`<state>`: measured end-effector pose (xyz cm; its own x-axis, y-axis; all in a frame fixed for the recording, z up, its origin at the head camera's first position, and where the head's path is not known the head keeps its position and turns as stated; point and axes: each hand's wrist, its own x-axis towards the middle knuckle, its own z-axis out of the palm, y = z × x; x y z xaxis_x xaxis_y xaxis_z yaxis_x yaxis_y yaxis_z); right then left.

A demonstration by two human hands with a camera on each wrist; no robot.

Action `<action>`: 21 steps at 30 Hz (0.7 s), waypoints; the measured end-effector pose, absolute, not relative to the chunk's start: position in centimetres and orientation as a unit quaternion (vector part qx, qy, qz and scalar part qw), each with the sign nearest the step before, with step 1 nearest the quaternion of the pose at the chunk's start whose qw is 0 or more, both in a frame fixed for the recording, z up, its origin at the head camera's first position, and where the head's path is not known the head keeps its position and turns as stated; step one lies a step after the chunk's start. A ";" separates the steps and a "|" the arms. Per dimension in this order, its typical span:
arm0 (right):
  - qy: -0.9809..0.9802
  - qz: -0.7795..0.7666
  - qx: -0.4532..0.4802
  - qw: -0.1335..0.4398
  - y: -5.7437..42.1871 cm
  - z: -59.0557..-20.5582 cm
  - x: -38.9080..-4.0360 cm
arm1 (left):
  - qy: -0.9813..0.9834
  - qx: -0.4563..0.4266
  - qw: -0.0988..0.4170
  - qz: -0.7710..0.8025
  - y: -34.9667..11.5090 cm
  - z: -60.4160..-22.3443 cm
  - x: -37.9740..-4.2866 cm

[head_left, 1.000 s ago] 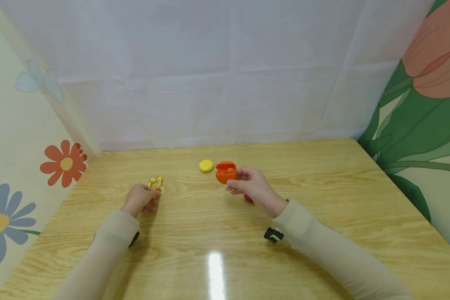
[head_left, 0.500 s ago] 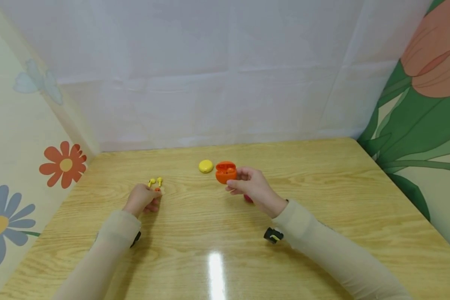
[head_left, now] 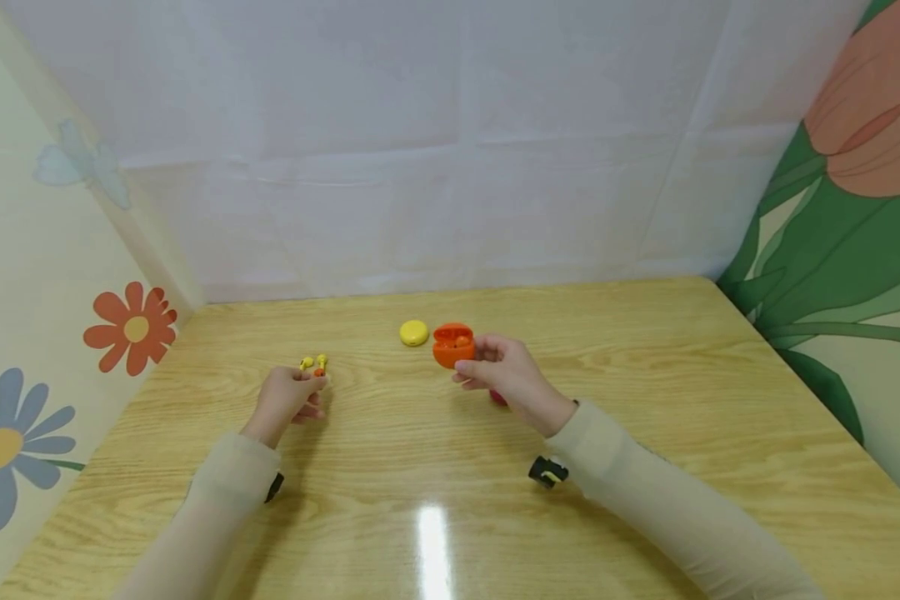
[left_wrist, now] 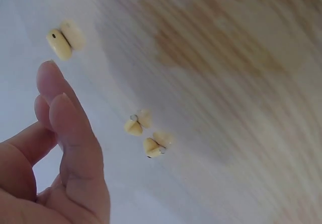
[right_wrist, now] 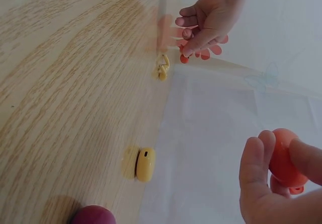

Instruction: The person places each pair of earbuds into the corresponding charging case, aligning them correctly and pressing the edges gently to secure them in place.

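Note:
My right hand (head_left: 512, 373) holds up an orange earbud case (head_left: 453, 348) with its lid raised; an orange earbud (head_left: 462, 342) shows inside. In the right wrist view, thumb and fingers wrap round that case (right_wrist: 283, 156). Off to the left, my left hand (head_left: 287, 398) pinches another orange earbud (right_wrist: 184, 59) between thumb and fingertips, above the table. Two yellow earbuds (head_left: 314, 362) lie on the wood just beyond it. The left wrist view shows the left hand's fingers (left_wrist: 75, 138) but hides the orange earbud.
A closed yellow earbud case (head_left: 413, 333) sits left of the orange one. A dark pink rounded case (right_wrist: 94, 215) lies on the table, mostly covered by my right hand in the head view. White cloth (head_left: 450, 208) hangs behind the wooden table (head_left: 390, 467).
My left hand has lifted slightly and shifted a little to the right with the orange earbud. My right hand and the orange case stay nearly still.

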<state>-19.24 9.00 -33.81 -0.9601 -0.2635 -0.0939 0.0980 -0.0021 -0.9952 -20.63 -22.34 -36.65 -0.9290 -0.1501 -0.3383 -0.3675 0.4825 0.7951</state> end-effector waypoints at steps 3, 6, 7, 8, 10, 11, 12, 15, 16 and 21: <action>0.694 -0.706 -0.057 0.129 9.0 -33.8 -19.2 | 0.853 -0.144 0.107 0.490 -22.1 -36.4 -20.3; 0.693 -0.707 -0.053 0.131 9.0 -33.7 -19.2 | 0.852 -0.137 0.101 0.495 -21.9 -36.2 -20.0; 0.693 -0.707 -0.051 0.132 9.0 -33.7 -19.2 | 0.851 -0.136 0.100 0.497 -21.8 -36.2 -19.9; 0.692 -0.708 -0.050 0.132 9.0 -33.7 -19.1 | 0.850 -0.135 0.098 0.499 -21.7 -36.1 -19.8; 0.692 -0.708 -0.049 0.131 9.0 -33.7 -19.1 | 0.848 -0.136 0.096 0.503 -21.6 -36.0 -19.6; 0.692 -0.708 -0.048 0.131 9.0 -33.7 -19.1 | 0.847 -0.137 0.094 0.504 -21.5 -36.0 -19.5; 0.692 -0.709 -0.048 0.130 9.0 -33.7 -19.1 | 0.846 -0.137 0.092 0.507 -21.4 -36.0 -19.4; 0.691 -0.710 -0.050 0.129 9.0 -33.7 -19.0 | 0.842 -0.136 0.085 0.514 -21.1 -35.8 -19.2; 0.690 -0.711 -0.051 0.129 9.1 -33.7 -19.0 | 0.842 -0.135 0.082 0.516 -21.0 -35.8 -19.1; 0.687 -0.713 -0.058 0.129 9.1 -33.8 -18.9 | 0.838 -0.129 0.069 0.525 -20.3 -35.4 -18.5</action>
<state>-18.95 9.13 -33.83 -0.9603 -0.2625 -0.0942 0.1040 -0.0236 -0.9943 -18.52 -20.27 -35.44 -0.9570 -0.1446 -0.2515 -0.2893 0.4145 0.8628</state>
